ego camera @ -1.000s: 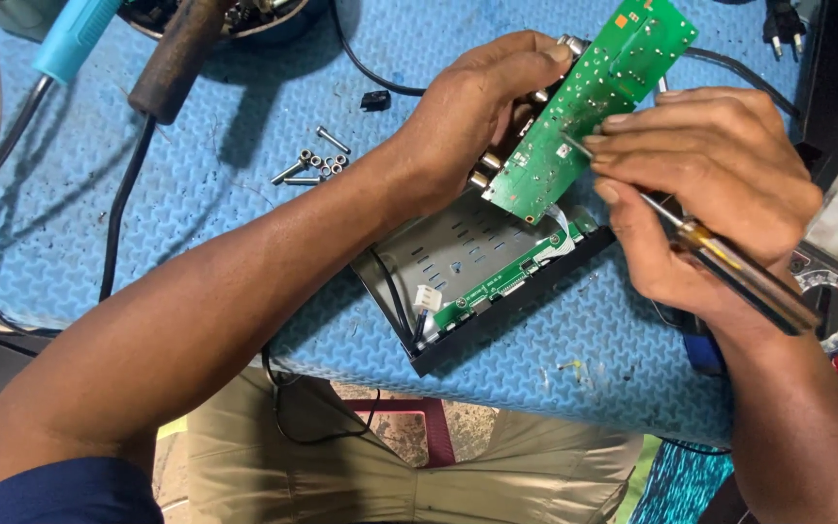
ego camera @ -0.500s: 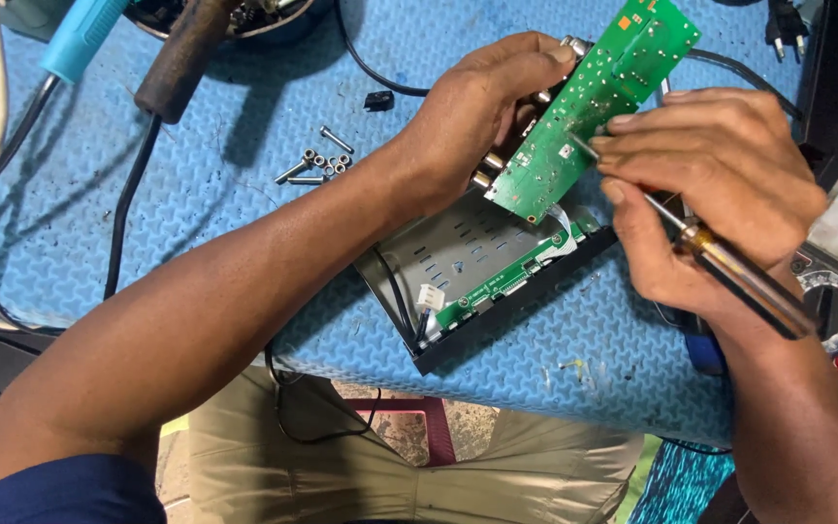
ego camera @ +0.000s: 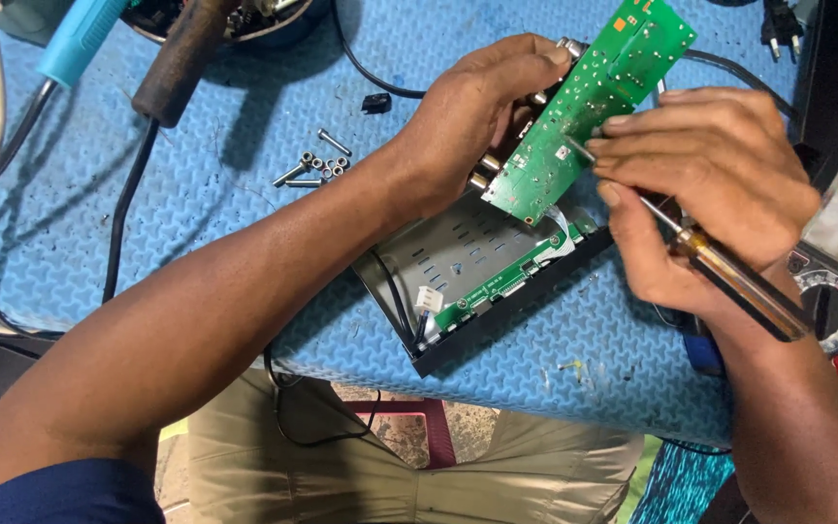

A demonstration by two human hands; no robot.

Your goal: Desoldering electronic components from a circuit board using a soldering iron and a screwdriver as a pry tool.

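My left hand (ego camera: 472, 121) has a closed grip on the green circuit board (ego camera: 589, 102), holding it tilted above the open black case (ego camera: 482, 277) on the blue table (ego camera: 244, 223). My right hand (ego camera: 705, 194) is closed around the screwdriver (ego camera: 729, 277), its tip touching the board's face. Loose screws (ego camera: 314, 167) lie left of my wrist.

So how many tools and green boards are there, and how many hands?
Hands: 2, the left hand gripping the big green board, the right hand holding the screwdriver.
Green boards: 2, the big one and a narrow green strip board in the black case.
Screwdrivers: 1.
Soldering irons: 2, a blue-handled one and a brown-handled one.
Total: 7.
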